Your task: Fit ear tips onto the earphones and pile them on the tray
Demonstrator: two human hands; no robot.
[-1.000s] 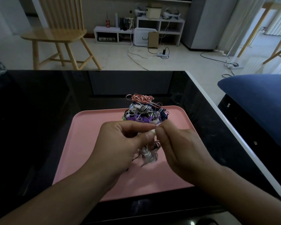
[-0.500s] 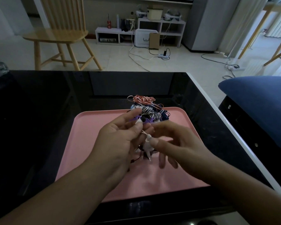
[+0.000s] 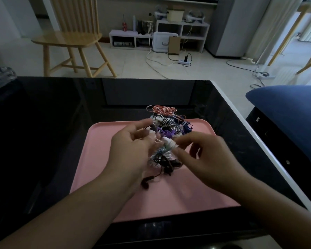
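Your hands meet over the middle of the pink tray (image 3: 104, 164). Your left hand (image 3: 133, 150) is turned palm up with its fingers spread and loosely bent, and a thin white cord runs across them; the frame is too blurred to say whether they grip the cord or it only lies there. Just to its right, a white earphone (image 3: 170, 143) sits between the two hands, with a bundle of white and dark cable (image 3: 162, 159) hanging under it down to the tray. A dark earbud (image 3: 145, 184) on a dark cord trails from that bundle and lies on the tray below your left hand. Your right hand (image 3: 206, 155) comes in from the right with its thumb and forefinger closed in a pinch on the white earphone, while the other fingers curl loosely beneath.

Behind your hands, at the far edge of the tray, a pile of earphones (image 3: 167, 123) stands in a tangle: orange-pink cable on top, a black-and-white striped cable in the middle, purple and dark blue loops lower down. Part of the pile spills past the tray's far rim.

The tray rests on a glossy black tabletop (image 3: 43, 132) with a white edge along its right side. On the floor beyond stands a wooden chair (image 3: 70, 36) at the left, and a dark blue cushion (image 3: 291, 108) lies to the right of the tabletop.
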